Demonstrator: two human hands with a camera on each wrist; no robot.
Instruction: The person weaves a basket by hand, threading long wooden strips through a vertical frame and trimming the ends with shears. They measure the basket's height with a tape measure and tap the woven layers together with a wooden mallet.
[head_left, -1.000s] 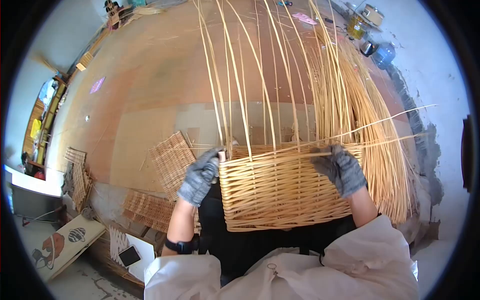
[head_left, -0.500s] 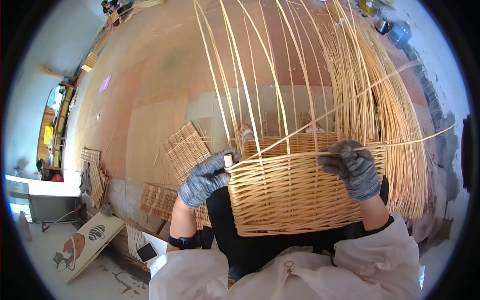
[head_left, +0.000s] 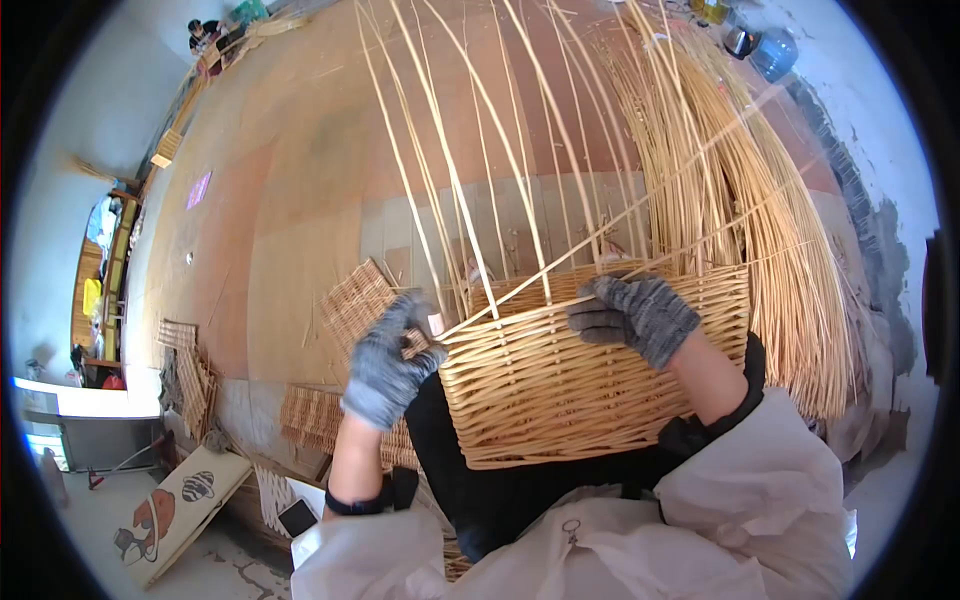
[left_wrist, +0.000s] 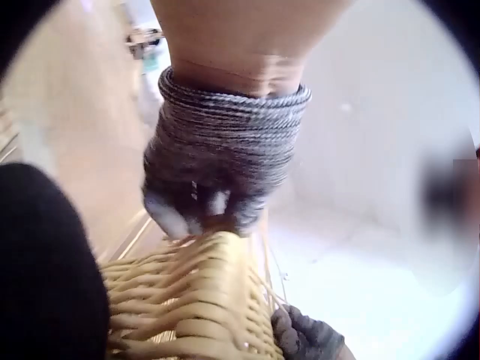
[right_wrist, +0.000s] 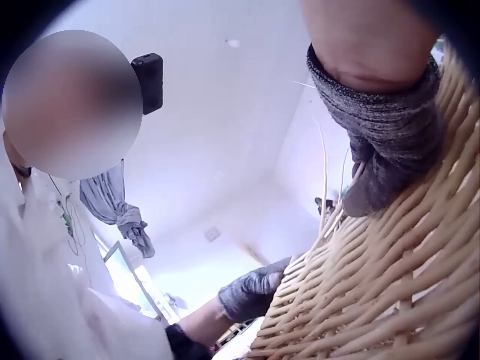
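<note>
Two gloved hands work at a wicker basket [head_left: 600,385], which sits across the person's lap in the head view, tall upright rods [head_left: 461,200] rising from it. The right hand [head_left: 640,320] lies over the near rim, its grip clamped on the basket there; the left hand [head_left: 390,360] is at the left corner, fingers bent and blurred, so whether that grip is clamped or apart I cannot tell. A slanting rod [head_left: 560,262] runs from that corner up to the right. A rod bundle [head_left: 790,280] leans beyond the right end, and a woven panel [head_left: 352,305] lies on the floor [head_left: 300,200] to the left. The left wrist view has the left hand's fingers bent down at the basket's corner, the right hand farther along. In the right wrist view the right hand bends onto the rim, the left hand at the far end, and a knotted cloth [right_wrist: 124,214] hangs behind.
</note>
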